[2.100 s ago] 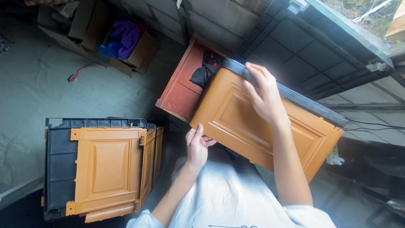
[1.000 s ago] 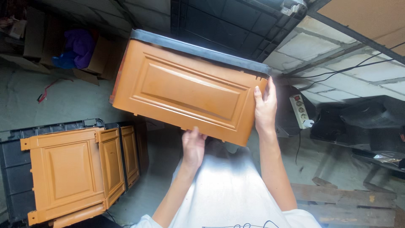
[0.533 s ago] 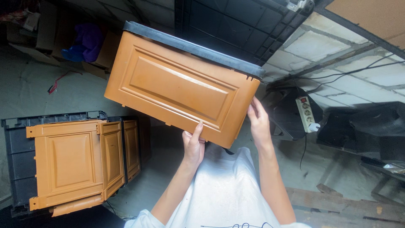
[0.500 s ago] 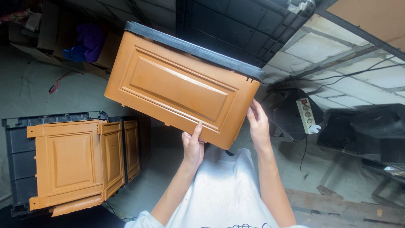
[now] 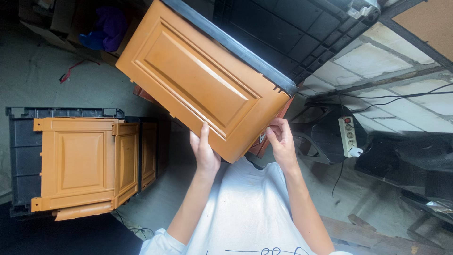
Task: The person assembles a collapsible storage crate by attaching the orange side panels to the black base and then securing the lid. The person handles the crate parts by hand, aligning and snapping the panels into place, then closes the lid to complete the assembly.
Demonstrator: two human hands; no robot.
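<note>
Since approx 0.5 s ago we've swung the panel (image 5: 198,80) further round: its dark-edged side now slants steeply from top centre down to the right, and the near corner sits lower, between our hands. That suggests we're turning it to inspect or re-orient it, not setting it down yet.

L hand (image 5: 204,150) pinches the near edge, thumb on the orange face, fingers behind. R hand (image 5: 281,141) curls round the near-right corner, fingers closed on it. Panel is held in the air, above the floor (image 5: 37,80).

Containers: black crate (image 5: 21,156) at left holds several like orange panels (image 5: 80,160) stacked on edge. Far left, a cardboard box (image 5: 71,19) w/ blue-purple cloth (image 5: 106,33) inside.
</note>
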